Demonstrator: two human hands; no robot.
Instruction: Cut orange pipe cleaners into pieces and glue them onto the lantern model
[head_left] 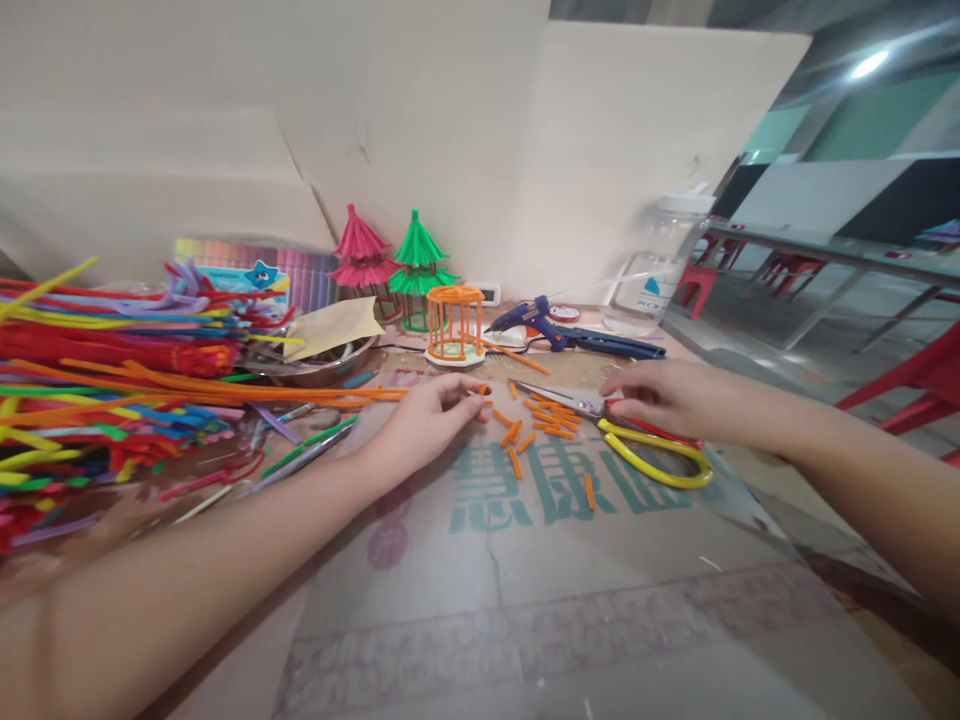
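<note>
My left hand (442, 412) is closed in a pinch at mid-frame around the end of long orange pipe cleaners (322, 395) that run off to the left. Beside its fingertips, short orange pieces (555, 415) lie scattered on the plastic-covered surface. My right hand (652, 400) has its fingers curled at the red handle of the yellow-and-red scissors (656, 460), whose blades point left towards the pieces. Behind the hands stands a small orange cage-like frame (456, 325) on a pale base.
Pink (362, 255) and green (416, 265) tiered pagodas stand behind the frame. A blue glue gun (540, 322) and a clear bottle (652, 270) are at back right. Colourful pipe cleaners (97, 350) and a metal bowl (322, 368) lie left. Red stools (915, 385) stand beyond.
</note>
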